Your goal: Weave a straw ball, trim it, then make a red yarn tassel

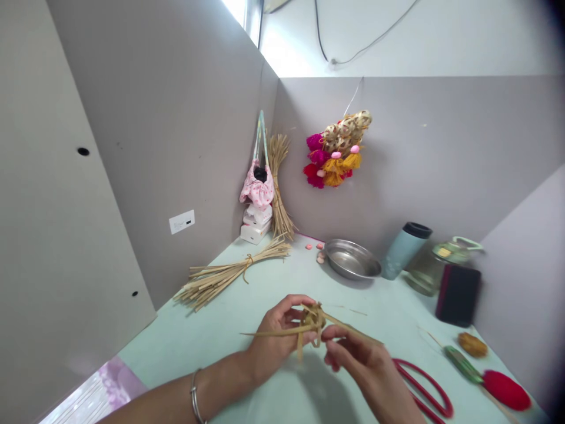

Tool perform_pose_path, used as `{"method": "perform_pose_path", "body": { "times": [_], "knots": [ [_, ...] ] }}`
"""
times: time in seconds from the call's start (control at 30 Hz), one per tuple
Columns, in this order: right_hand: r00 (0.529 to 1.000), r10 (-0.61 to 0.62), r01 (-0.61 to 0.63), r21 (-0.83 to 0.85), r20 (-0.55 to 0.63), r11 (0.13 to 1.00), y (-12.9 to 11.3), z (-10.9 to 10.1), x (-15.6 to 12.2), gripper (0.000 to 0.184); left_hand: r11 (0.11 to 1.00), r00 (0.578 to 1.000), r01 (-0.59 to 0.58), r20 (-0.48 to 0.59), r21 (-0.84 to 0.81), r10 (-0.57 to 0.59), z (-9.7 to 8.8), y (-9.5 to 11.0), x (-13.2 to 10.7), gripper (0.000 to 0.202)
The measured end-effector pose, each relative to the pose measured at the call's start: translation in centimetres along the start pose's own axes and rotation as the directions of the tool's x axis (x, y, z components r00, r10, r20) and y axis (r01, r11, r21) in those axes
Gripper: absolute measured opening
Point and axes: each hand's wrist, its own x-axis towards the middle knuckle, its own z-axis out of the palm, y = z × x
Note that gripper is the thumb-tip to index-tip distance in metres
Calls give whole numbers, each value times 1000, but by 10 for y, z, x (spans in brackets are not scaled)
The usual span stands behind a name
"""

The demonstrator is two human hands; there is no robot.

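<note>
A small woven straw ball with loose flat strands sticking out is held above the table in my left hand, its fingers curled round the far side and the thumb below. One long strand points left across that hand; another runs right, over my right hand. The right fingers are bent together close to the ball's lower right edge, and whatever lies between their tips is too small to make out. Under the right wrist are red-handled scissors, their blades hidden.
A tied straw bundle lies at the back left, another straw bundle stands in the corner. Behind are a steel bowl, a blue tumbler, a green jug and a dark phone. Red yarn lies at right.
</note>
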Motion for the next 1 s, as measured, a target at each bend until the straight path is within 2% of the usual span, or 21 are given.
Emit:
{"method": "perform_pose_path", "body": {
  "times": [0.07,0.13,0.2,0.27,0.33,0.43,0.53,0.7,0.8,1.0],
  "knots": [
    [988,-22,5,-112,-156,994,2,-23,4,36,1000,1000,-1,4,4,1,-1,0,1,48],
    [936,-26,-40,-181,-350,983,0,-46,4,37,998,999,-23,25,50,22,-1,2,1,47],
    [894,-71,-46,-247,-443,968,-5,-58,0,39,989,997,-54,57,140,47,0,5,0,45],
    [914,-173,53,-315,-366,948,-12,-56,-6,34,980,994,-40,107,194,19,1,6,-1,46],
    [947,-253,174,-347,-197,922,-17,-44,-11,27,983,983,46,168,179,-76,1,5,-3,49],
    [970,-242,230,-331,6,915,-18,-24,-15,20,974,947,205,231,99,-223,1,3,-4,53],
    [984,-177,176,-316,26,932,-15,-19,-14,21,962,928,252,255,103,-271,0,3,-3,56],
    [997,-70,72,-197,18,978,-16,-28,-13,29,937,885,345,316,45,-341,-1,5,1,56],
    [996,-67,77,-167,63,983,-20,-27,-14,26,922,862,386,351,15,-366,-2,5,2,55],
    [988,-81,100,-150,132,984,-28,-23,-16,22,913,850,405,386,-46,-357,-4,3,3,50]
  ]
}}
